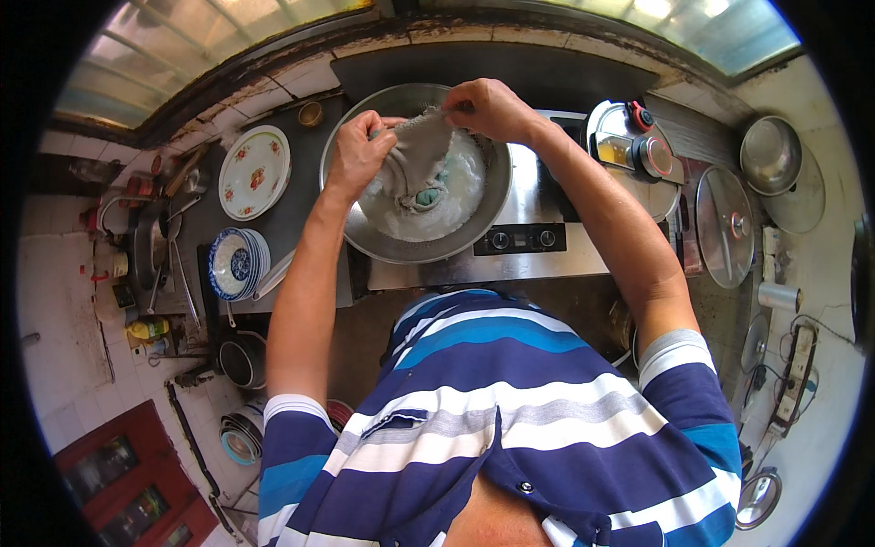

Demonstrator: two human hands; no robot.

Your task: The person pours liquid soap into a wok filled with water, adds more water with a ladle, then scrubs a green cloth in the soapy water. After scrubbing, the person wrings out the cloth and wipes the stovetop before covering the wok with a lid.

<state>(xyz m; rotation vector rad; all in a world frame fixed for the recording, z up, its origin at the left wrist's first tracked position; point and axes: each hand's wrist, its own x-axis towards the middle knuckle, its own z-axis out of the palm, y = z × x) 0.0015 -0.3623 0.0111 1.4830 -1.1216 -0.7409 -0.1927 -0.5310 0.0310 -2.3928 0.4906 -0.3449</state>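
A wet grey cloth point(425, 145) hangs stretched between my two hands over a wide metal basin point(424, 251). My left hand point(361, 147) pinches its left corner, and my right hand point(489, 109) grips the upper right corner. The cloth's lower end droops in folds into cloudy, sudsy water point(461, 198). Among those folds a pale green lump point(427, 197) shows; whether it is part of the cloth I cannot tell. The basin rests over the left part of a stainless steel gas stove point(526, 198), whose control panel point(519, 238) shows two knobs.
Left of the basin are a floral plate point(254, 172), stacked blue-and-white bowls point(236, 263) and a small brown bowl point(310, 114). At the right stand a lidded pot point(632, 184) and a glass lid point(726, 225). A power strip point(796, 372) hangs on the right wall.
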